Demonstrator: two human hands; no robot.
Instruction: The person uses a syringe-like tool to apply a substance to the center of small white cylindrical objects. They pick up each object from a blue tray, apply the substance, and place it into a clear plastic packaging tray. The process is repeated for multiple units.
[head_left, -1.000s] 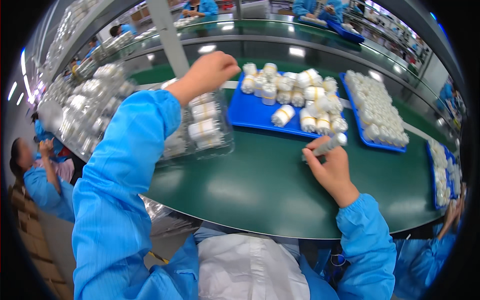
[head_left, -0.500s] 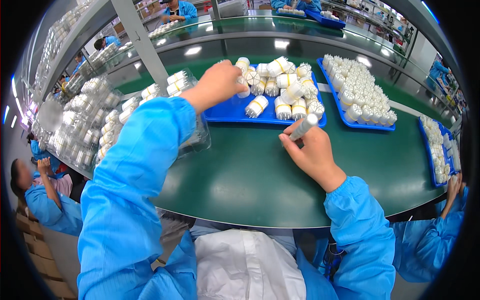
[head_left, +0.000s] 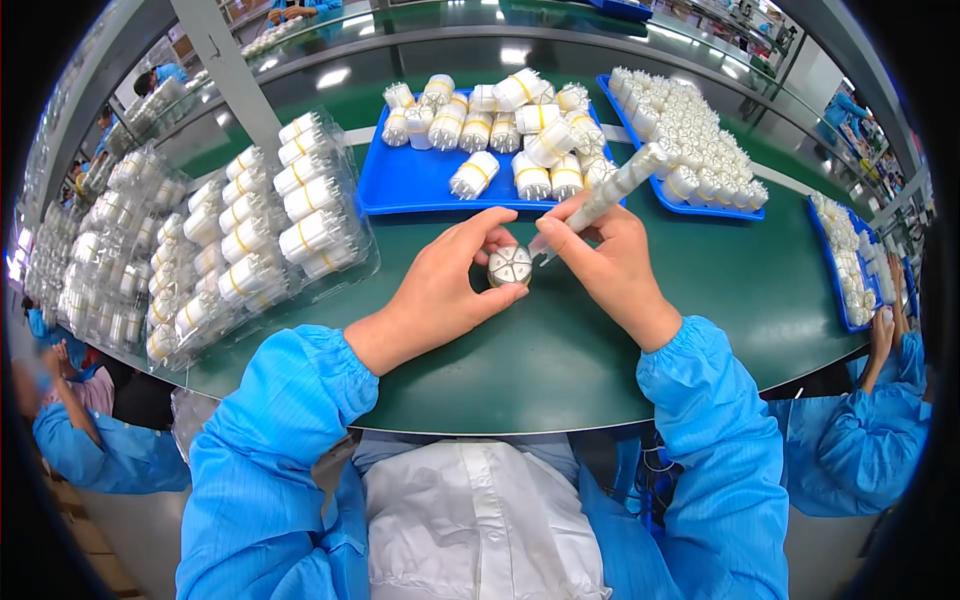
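My left hand (head_left: pixel 438 283) is closed round a short white cylinder (head_left: pixel 510 266), its round end up and split into wedge-shaped segments. It is held over the green table in front of me. Beside it, my right hand (head_left: pixel 622 262) grips a whitish, pen-shaped tube (head_left: pixel 618 192) between thumb and fingers. The tube slants down to the left, its narrow tip close to the cylinder's end; whether they touch I cannot tell. Just beyond my hands is a blue tray (head_left: pixel 385 190) with several loose white cylinders (head_left: pixel 474 176), each banded in yellow with prongs on one end.
Clear plastic packs (head_left: pixel 310 215) filled with cylinders stand on the left. A second blue tray (head_left: pixel 715 211), packed with upright cylinders, lies to the right, and a third tray (head_left: pixel 838 290) farther right near a co-worker's hands (head_left: pixel 882 335). A metal post (head_left: pixel 228 70) rises behind the packs.
My left hand has come back from the blue tray with a cylinder, meeting my right hand above the table. The pen-shaped tube has tilted, its tip now at the cylinder. The view has shifted too.
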